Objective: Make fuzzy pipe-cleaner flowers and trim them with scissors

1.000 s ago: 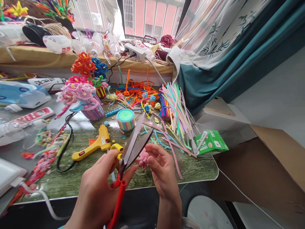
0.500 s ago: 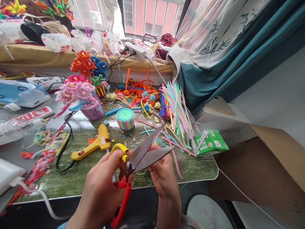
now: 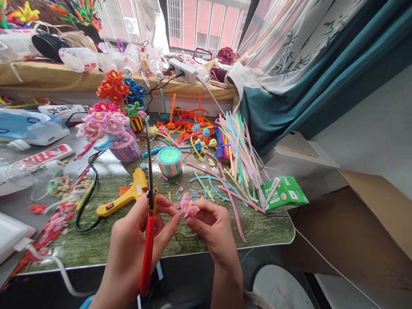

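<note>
My left hand grips a pair of scissors with red and yellow handles; the closed blades point straight up, seen edge-on. My right hand pinches a small pink fuzzy flower made of pipe cleaner, held just right of the scissors. Both hands hover over the near edge of the green marbled table. A yellow glue gun lies just behind my left hand.
Loose pipe cleaners fan out at the right, with a green carton beside them. A striped roll and pink flower pots stand mid-table. A power strip sits on the sill. A cardboard box is at the right.
The scissors went from open blades pointing right to shut blades pointing straight up. The pink flower, hidden half a second ago, now shows in my right fingers.
</note>
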